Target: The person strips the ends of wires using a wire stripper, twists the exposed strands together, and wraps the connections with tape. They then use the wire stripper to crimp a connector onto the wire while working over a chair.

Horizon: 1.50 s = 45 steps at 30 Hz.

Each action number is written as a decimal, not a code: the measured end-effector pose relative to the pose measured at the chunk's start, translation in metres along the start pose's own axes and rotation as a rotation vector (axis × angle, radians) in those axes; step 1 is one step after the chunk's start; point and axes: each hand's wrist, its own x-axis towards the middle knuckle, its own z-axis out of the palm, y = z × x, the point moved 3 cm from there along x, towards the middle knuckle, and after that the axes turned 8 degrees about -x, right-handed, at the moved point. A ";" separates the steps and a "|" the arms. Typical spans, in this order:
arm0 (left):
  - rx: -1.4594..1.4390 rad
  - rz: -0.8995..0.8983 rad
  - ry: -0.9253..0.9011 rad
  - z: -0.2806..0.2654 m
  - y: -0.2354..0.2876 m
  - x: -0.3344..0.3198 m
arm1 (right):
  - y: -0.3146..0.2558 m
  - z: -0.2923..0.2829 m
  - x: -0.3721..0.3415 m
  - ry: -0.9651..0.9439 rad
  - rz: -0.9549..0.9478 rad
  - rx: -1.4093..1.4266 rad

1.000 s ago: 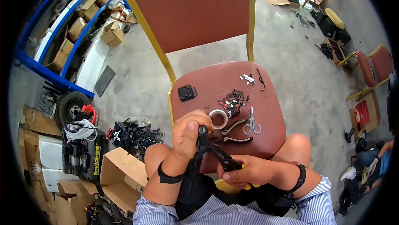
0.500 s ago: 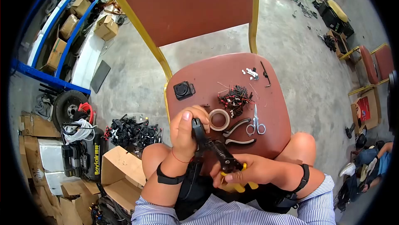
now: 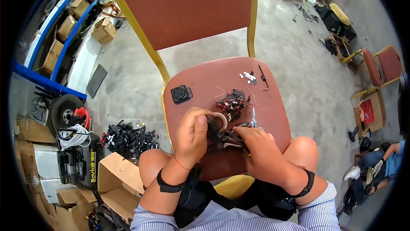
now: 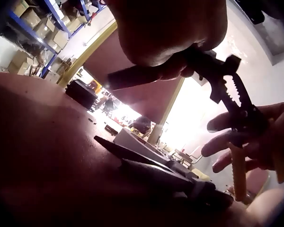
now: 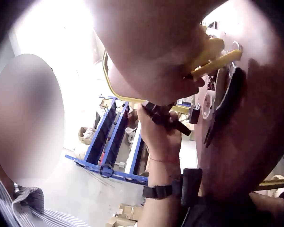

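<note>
In the head view the left hand (image 3: pixel 191 136) grips a dark, blurred black part (image 3: pixel 212 132) over the chair seat (image 3: pixel 200 75). The right hand (image 3: pixel 262 148), back upward, is just right of it. From the left wrist view, the right hand (image 4: pixel 274 135) holds a tool with yellow handles (image 4: pixel 238 172) and dark toothed jaws, spread apart near the black part (image 4: pixel 203 64) in the left hand (image 4: pixel 168 30); whether the jaws touch it I cannot tell. Yellow handles (image 5: pixel 217 61) also stick out of the right hand (image 5: pixel 154 56) in the right wrist view.
On the seat lie a tape roll (image 3: pixel 223 121), partly covered scissors (image 3: pixel 253 118), grey-handled pliers (image 3: pixel 232 145), a wire pile (image 3: pixel 234 103), white bits (image 3: pixel 249 76), a hex key (image 3: pixel 263 77) and a black square device (image 3: pixel 181 94). An opened carton (image 3: pixel 121 173) stands at left.
The right hand has risen toward the seat and turned its back upward, covering much of the yellow-handled tool. The left hand still grips the black part, which has tilted and blurred. The head view has shifted slightly.
</note>
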 end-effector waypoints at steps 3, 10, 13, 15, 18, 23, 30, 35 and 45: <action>0.071 0.086 -0.050 0.003 0.006 0.000 | -0.002 0.004 -0.002 0.043 -0.022 -0.144; 0.107 0.101 -0.065 0.002 0.010 0.002 | -0.001 0.006 -0.004 0.133 -0.051 -0.281; 0.109 0.089 -0.056 0.003 0.009 0.002 | -0.002 0.006 -0.003 0.189 -0.073 -0.340; 0.114 0.067 -0.046 0.004 0.009 0.002 | -0.002 0.007 -0.004 0.182 -0.060 -0.364; 0.121 0.030 -0.013 0.007 0.006 0.001 | -0.003 0.009 -0.003 0.126 -0.032 -0.341; 0.165 0.036 0.010 0.006 0.006 0.000 | 0.001 0.015 0.001 0.113 -0.101 -0.245; 0.213 0.088 0.032 0.005 0.010 -0.002 | -0.002 0.013 0.003 0.104 -0.125 -0.286; 0.191 -0.013 0.017 0.001 0.007 -0.005 | -0.002 0.010 0.005 0.077 -0.125 -0.267; 0.185 -0.269 -0.236 -0.009 0.017 0.003 | 0.002 0.026 0.011 0.164 -0.122 -0.274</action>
